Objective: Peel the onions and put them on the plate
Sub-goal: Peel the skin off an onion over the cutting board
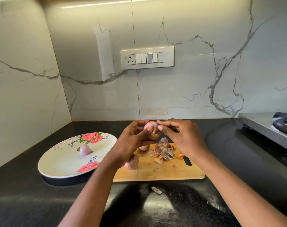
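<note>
- Plate (61,163): floral-patterned, on the dark counter at far left, just beside the cutting board's left edge. One peeled onion (84,150) lies on it, near the centre, pointed end toward the right.
- Left hand (131,145): raised above the board, fingers curled around the onion in hand (151,131), thumb pressed on its near face. The palm cups the bulb from the left and below.
- Onion in hand: held above the far edge of the cutting board (164,171), well clear of it. Its root-to-tip axis appears to run roughly away from the camera; the pale pink upper part is already bare, the brown lower part still carries skin.
- Right hand (180,136): thumb and forefinger pressed together on a flap of skin at the bulb's upper right side. Skin lies directly between the two grips, so the pull should go rightward, away from the left palm.
- Two unpeeled onions (132,163) rest on the board under the left wrist; the farther one is mostly hidden.
- Peel heap (164,150): on the board below the right hand.
- Transfer judgement: the left hand is nearer the plate.
</note>
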Demonstrator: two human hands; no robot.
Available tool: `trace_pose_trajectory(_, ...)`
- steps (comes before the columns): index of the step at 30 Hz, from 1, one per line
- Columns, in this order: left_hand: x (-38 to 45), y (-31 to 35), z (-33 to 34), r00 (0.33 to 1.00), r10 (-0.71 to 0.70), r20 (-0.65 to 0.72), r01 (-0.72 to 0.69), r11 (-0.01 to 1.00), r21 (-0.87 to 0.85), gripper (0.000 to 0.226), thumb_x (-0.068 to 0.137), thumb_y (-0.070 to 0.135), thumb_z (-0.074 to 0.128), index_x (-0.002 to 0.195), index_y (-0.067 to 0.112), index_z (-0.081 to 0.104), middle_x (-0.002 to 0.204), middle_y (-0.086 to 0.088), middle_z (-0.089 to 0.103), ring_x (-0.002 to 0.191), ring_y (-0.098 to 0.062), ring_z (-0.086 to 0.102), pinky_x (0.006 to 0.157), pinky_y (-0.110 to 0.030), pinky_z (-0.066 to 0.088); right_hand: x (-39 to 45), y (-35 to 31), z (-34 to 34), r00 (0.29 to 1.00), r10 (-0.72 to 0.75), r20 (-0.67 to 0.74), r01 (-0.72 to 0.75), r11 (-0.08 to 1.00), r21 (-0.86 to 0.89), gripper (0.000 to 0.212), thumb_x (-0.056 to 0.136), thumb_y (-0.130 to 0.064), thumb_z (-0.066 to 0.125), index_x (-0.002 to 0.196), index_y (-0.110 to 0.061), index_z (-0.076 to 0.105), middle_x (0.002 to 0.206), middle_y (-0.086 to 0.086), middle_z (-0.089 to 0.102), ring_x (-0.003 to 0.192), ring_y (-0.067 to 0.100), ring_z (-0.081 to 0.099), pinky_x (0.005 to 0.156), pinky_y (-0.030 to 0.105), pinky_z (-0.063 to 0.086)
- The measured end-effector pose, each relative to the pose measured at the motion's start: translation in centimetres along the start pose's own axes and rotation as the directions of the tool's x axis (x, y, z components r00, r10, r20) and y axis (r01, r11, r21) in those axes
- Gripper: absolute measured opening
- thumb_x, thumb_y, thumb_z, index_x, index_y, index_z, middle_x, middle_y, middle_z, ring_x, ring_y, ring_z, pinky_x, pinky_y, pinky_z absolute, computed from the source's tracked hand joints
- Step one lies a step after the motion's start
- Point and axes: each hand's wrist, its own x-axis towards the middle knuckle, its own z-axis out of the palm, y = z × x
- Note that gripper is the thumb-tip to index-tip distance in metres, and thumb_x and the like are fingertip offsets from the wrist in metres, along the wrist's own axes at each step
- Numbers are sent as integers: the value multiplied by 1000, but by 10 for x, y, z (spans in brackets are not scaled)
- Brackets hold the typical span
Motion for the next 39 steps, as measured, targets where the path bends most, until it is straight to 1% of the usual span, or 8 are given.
trace_pose_trajectory(5, 0, 0, 0, 1000, 16, 5, -16, 999, 33, 50, 83, 38, 65, 127, 15, 59, 122, -14, 67, 104, -23, 74, 90, -34, 60, 1, 3, -1, 1000, 17, -11, -17, 1000, -8, 17, 90, -25, 74, 107, -24, 79, 95, -14, 78, 89, 1, 72, 82, 25, 60)
trace_pose_trajectory(11, -1, 1, 0, 1000, 15, 1, -15, 1000, 20, 49, 83, 36, 65, 126, 14, 60, 121, -13, 67, 103, -23, 74, 90, -35, 60, 0, 2, -1, 1000, 17, 5, -17, 1000, 14, 19, 87, -28, 76, 105, -25, 79, 97, -15, 77, 90, -4, 71, 82, 18, 58)
trace_pose_trajectory(22, -1, 0, 0, 1000, -10, 22, 10, 999, -35, 42, 87, 29, 63, 127, 13, 61, 125, -15, 67, 107, -26, 72, 92, -35, 59, 0, 6, 1, 998, -38, -59, 35, 998, -47, 14, 87, -13, 77, 101, -17, 80, 87, -11, 77, 79, 0, 72, 73, 18, 59)
trace_pose_trajectory(25, 0, -1, 0, 1000, -20, 16, 21, 998, -51, 40, 90, 26, 63, 128, 13, 61, 125, -16, 67, 107, -27, 73, 92, -36, 59, 1, 6, 1, 998, -16, -67, 14, 1000, -24, 12, 88, -14, 76, 99, -19, 79, 87, -13, 76, 80, 0, 71, 74, 16, 58)
trace_pose_trajectory(30, 1, 0, 0, 999, -17, 30, 17, 1000, 13, 31, 98, 21, 58, 129, 19, 61, 124, -11, 69, 107, -27, 72, 100, -47, 55, 5, 6, 0, 991, 49, -125, -47, 999, 16, 6, 90, -15, 74, 93, -19, 78, 82, -12, 75, 77, 1, 70, 71, 15, 55)
trace_pose_trajectory(34, 0, 3, -1, 1000, 8, 30, -9, 999, 48, 32, 96, 29, 59, 128, 27, 62, 118, 1, 74, 109, -19, 70, 101, -40, 52, 6, 14, -8, 979, 135, -155, -139, 990, -14, 7, 91, -16, 72, 92, -22, 76, 79, -11, 74, 74, 3, 70, 72, 22, 58)
trace_pose_trajectory(36, -1, 5, -2, 1000, 25, 18, -25, 1000, -1, 37, 91, 33, 60, 128, 26, 63, 117, 0, 74, 108, -18, 70, 97, -37, 51, 6, 19, -13, 973, 191, -127, -198, 979, -40, 8, 92, -16, 72, 92, -24, 73, 79, -11, 75, 71, 3, 71, 72, 25, 58)
trace_pose_trajectory(39, -1, 5, -4, 999, 43, -18, -44, 995, -87, 37, 93, 30, 58, 130, 24, 63, 115, -4, 74, 105, -19, 70, 92, -34, 51, 4, 23, -15, 968, 245, 54, -231, 954, -192, 13, 94, -17, 70, 94, -30, 71, 84, -16, 74, 73, -2, 70, 75, 25, 59)
